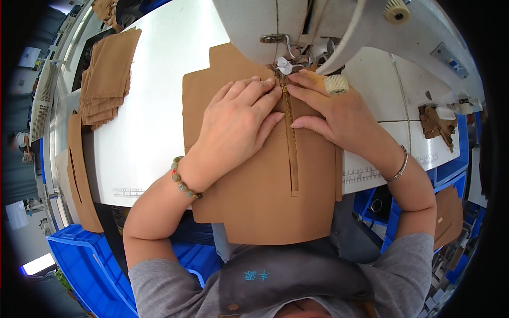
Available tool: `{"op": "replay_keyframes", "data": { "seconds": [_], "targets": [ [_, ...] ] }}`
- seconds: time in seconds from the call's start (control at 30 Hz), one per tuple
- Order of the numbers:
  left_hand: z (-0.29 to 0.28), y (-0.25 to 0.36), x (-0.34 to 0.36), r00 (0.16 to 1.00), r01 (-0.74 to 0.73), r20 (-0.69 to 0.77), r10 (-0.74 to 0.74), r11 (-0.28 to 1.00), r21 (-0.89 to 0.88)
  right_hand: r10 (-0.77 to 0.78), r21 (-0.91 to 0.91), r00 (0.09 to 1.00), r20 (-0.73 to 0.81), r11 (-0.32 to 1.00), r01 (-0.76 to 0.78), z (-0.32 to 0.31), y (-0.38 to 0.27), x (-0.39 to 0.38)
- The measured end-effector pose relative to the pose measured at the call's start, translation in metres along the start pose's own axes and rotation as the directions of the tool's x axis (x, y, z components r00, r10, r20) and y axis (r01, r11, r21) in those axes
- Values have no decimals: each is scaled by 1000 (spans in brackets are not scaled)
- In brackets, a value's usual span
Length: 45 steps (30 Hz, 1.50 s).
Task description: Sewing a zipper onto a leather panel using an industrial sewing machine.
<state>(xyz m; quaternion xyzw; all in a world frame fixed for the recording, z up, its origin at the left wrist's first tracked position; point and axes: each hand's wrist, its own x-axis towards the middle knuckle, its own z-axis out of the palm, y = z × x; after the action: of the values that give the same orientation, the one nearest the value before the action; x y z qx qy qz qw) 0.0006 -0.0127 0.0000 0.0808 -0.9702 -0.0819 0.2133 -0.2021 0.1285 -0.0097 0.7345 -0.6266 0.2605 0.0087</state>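
A brown fabric panel [254, 217] lies on the white sewing table, its near end hanging over the front edge. A metal-toothed zipper [294, 143] runs along a narrow slit in its middle, up to the needle area of the white sewing machine [246, 24]. My left hand [236, 119] rests flat on the panel left of the zipper, fingers stretched toward the presser foot. On the zipper's right, my right hand [331, 108] lies with fingers extended and fingertips close to the foot. The needle tip is too small to make out.
Several brown fabric pieces [108, 74] are stacked at the far left. A slit brown panel [82, 180] hangs by the table's left edge, above a blue bin [87, 265]. Fabric scraps [437, 124] lie at the right. The machine arm [366, 32] overhangs my right hand.
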Motion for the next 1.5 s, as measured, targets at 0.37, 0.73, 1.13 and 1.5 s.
{"op": "replay_keyframes", "data": {
  "seconds": [0.37,0.73,1.13,1.5],
  "targets": [
    [4,5,1,1000,11,-30,-10,1000,14,-7,-2,1000,-10,1000,7,-3,0,1],
    [2,5,3,999,30,-28,-31,999,-16,-23,-23,1000,1,999,23,-4,1,0],
    [2,4,4,999,34,-31,-35,999,-28,-72,-50,996,-46,996,70,-2,3,0],
    [0,3,4,999,32,-27,-33,999,-20,291,151,865,-410,956,-251,-42,21,17]
  ]
}}
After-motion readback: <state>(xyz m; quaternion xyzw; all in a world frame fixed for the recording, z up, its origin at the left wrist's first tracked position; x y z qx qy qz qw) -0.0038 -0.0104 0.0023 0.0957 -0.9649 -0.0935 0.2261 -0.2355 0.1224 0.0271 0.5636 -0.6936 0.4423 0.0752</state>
